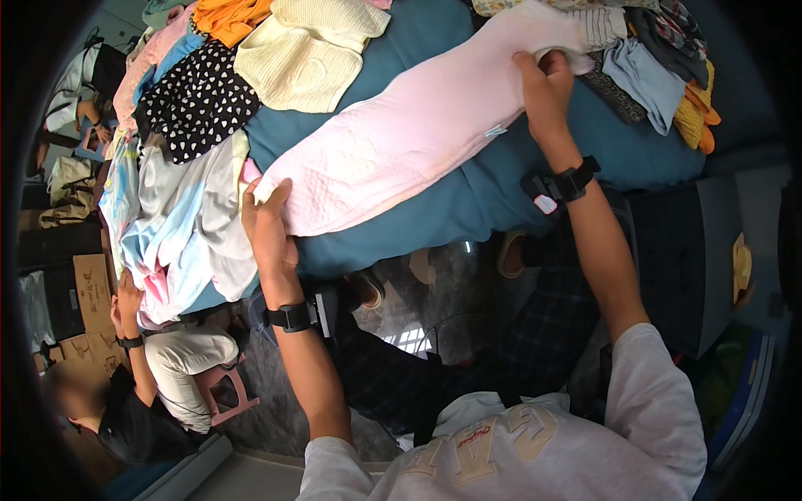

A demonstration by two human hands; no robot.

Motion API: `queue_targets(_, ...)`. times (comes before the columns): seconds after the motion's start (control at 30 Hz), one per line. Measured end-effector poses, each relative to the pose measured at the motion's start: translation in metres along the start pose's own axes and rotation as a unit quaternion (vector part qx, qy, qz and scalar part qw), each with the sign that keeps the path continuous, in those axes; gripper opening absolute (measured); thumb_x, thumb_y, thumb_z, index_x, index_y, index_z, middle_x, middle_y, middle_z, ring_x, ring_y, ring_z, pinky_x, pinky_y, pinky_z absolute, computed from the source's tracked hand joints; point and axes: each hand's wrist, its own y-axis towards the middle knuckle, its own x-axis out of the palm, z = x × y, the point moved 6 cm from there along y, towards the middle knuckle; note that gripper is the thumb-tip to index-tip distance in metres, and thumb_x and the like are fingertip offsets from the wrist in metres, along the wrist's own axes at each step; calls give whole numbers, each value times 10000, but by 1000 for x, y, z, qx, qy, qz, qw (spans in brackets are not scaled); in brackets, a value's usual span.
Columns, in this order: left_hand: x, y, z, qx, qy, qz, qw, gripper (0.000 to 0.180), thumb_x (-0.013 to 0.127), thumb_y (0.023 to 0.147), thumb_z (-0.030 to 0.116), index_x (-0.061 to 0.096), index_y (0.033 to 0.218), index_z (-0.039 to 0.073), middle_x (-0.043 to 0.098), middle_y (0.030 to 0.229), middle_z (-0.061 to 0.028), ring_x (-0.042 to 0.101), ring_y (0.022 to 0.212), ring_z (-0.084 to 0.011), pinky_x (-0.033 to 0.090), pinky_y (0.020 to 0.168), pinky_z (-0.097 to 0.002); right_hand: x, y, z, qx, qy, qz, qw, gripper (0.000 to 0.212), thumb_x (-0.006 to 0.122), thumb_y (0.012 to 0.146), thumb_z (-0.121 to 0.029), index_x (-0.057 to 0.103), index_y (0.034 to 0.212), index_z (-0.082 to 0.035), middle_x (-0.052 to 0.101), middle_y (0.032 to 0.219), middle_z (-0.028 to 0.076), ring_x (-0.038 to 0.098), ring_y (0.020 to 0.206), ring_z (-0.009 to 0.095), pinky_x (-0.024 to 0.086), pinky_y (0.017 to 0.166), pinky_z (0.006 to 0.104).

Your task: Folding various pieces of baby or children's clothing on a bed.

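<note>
A pale pink quilted garment [401, 138], folded into a long strip, lies stretched across the teal cloth [401, 230]. A small white label shows on its near edge. My left hand [271, 221] is closed on its left end, thumb and fingers pinching the corner. Toward the right end, my right hand [547, 96] grips the fabric near its pale edge, fingers curled under and partly hidden. Both wrists wear black straps with small devices. Close to my left hand lies a grey, blue and pink printed cloth [205, 217].
A black heart-print cloth [196, 100], a cream ribbed garment [305, 54] and an orange cloth [230, 18] lie at the back left. Folded light blue clothing [643, 79] and yellow knitwear [693, 117] sit right. Another person [138, 376] sits left, near cardboard boxes [92, 292].
</note>
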Motion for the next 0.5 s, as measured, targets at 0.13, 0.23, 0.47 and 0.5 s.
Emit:
queue_targets(0.13, 14, -3, -2, 14, 49, -15, 999, 543, 680, 842, -7, 436, 1327, 19, 547, 1214, -146, 542, 1098, -175, 438, 934, -283, 44, -54, -61, -329, -272, -165, 889, 306, 711, 838, -115, 633, 1116, -12, 668, 1044, 105, 638, 944, 212, 527, 810, 328)
queue_targets(0.23, 2, 2, -6, 109, 64, 3, 992, 461, 622, 916, 59, 433, 1335, 25, 572, 1188, -107, 574, 1025, -178, 461, 891, -286, 101, -108, -60, -149, -168, -456, 861, 436, 733, 848, -173, 626, 1249, -39, 607, 1270, 169, 571, 1177, 342, 484, 966, 422)
queue_targets(0.47, 17, 0, -11, -74, -49, -26, 996, 504, 457, 1041, 415, 630, 1084, -56, 670, 950, -110, 622, 825, -175, 494, 774, -282, 67, -83, -16, -301, -350, -401, 791, 520, 708, 889, -213, 547, 1347, -25, 527, 1403, 152, 545, 1257, 296, 457, 1012, 386)
queue_targets(0.5, 19, -5, -10, -100, -84, -27, 991, 553, 461, 1038, 444, 625, 1086, -82, 673, 918, -113, 620, 805, -170, 488, 756, -276, 66, -84, -15, -301, -349, -400, 792, 520, 708, 889, -213, 547, 1347, -25, 527, 1403, 152, 545, 1257, 296, 457, 1012, 386)
